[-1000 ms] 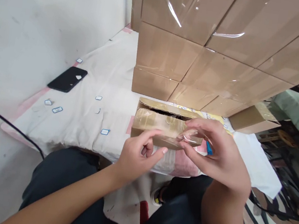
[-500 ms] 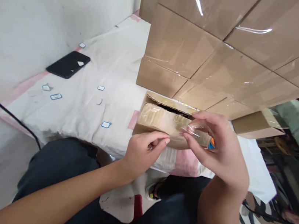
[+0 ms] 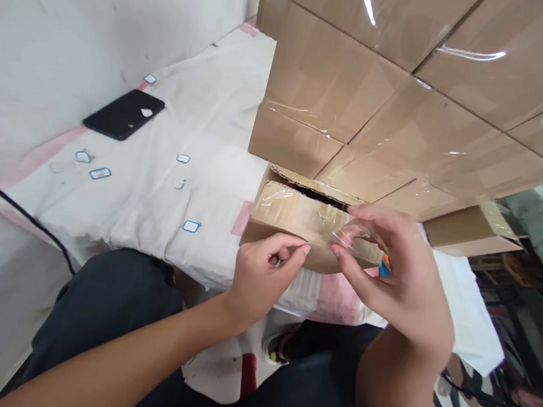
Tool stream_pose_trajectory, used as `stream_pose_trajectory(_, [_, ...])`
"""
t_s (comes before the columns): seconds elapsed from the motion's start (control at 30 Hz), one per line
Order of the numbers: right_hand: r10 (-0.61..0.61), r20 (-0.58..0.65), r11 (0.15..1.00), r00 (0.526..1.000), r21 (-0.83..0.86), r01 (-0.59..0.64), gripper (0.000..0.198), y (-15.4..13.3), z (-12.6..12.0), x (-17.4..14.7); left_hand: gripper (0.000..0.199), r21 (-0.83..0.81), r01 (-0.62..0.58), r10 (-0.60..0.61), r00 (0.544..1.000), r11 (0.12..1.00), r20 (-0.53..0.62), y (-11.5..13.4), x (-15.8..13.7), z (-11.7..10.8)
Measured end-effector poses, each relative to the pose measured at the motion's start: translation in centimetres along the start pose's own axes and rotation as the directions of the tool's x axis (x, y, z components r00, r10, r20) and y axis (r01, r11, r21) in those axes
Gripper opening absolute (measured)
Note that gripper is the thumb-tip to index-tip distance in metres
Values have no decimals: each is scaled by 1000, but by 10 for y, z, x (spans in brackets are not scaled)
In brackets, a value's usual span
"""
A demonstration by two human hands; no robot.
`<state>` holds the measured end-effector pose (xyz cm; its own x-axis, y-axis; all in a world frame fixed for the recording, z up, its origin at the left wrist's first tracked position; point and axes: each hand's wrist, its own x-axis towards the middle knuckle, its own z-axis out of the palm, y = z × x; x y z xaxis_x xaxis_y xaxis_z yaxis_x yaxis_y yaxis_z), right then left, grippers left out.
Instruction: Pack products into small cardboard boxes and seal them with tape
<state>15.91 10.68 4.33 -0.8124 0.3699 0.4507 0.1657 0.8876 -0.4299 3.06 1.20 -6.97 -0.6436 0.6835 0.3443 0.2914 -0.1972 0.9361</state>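
Note:
A small cardboard box point(image 3: 290, 214) lies in front of me, its top flap lifted a little so that a dark gap shows along the back. My right hand point(image 3: 401, 269) grips a piece of clear plastic film point(image 3: 360, 237) between thumb and fingers, over the right part of the box. Close to the box's front edge, my left hand point(image 3: 262, 273) is closed in a pinch of thumb and forefinger. Whatever is between those fingertips is too small to make out. An orange and blue thing point(image 3: 385, 265) peeks out behind my right hand.
Taped cardboard boxes point(image 3: 339, 78) form a tall stack directly behind the small box. A black phone-like slab point(image 3: 125, 114) and several small blue-edged labels point(image 3: 191, 226) lie on the white cloth point(image 3: 227, 123) at left. Another open carton point(image 3: 473, 228) stands at right.
Both hands keep nearly the same place and grip. The clear film at my right fingers has shifted slightly, and the view has moved a little.

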Motion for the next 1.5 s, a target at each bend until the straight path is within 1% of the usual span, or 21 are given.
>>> stream_pose_trajectory(0.17, [19,2,1000,1000,4,-19,53,-2,-1,-3,11,-21,6,-7,1000,1000,-25,1,-3,6])
stream_pose_trajectory(0.27, [38,-1,999,999,15,-38,51,-3,0,-5,9,-15,4,-4,1000,1000,-22,2,-3,7])
stream_pose_trajectory(0.37, [46,23,998,999,33,-46,52,-2,0,-6,7,-13,0,-1,999,1000,-42,2,-2,7])
stream_pose_trajectory(0.5, [32,33,999,999,13,-32,53,0,0,-7,6,0,-5,5,998,1000,-59,2,-1,8])
stream_pose_trajectory(0.67, [24,35,1000,999,10,-25,55,-1,2,-6,7,6,32,-32,997,999,-64,1,0,8])
stream_pose_trajectory(0.97, [6,5,999,1000,31,-6,56,-3,5,-5,8,15,-4,5,995,1000,-102,-2,2,13])
stream_pose_trajectory(1.1, [-3,14,999,1000,-38,4,57,-3,2,-2,12,13,10,-9,992,1000,-124,-1,4,17])
stream_pose_trajectory(1.2, [-22,29,997,999,-73,24,57,-4,3,-1,13,-2,-13,12,990,1000,-138,-2,6,20])
stream_pose_trajectory(1.37, [45,33,998,998,-38,-44,51,-6,5,-2,16,12,-29,30,989,1000,-144,-3,7,21])
stream_pose_trajectory(1.5, [-2,27,1000,1000,-17,3,53,-3,4,-4,28,29,21,-16,986,999,-167,-2,7,22])
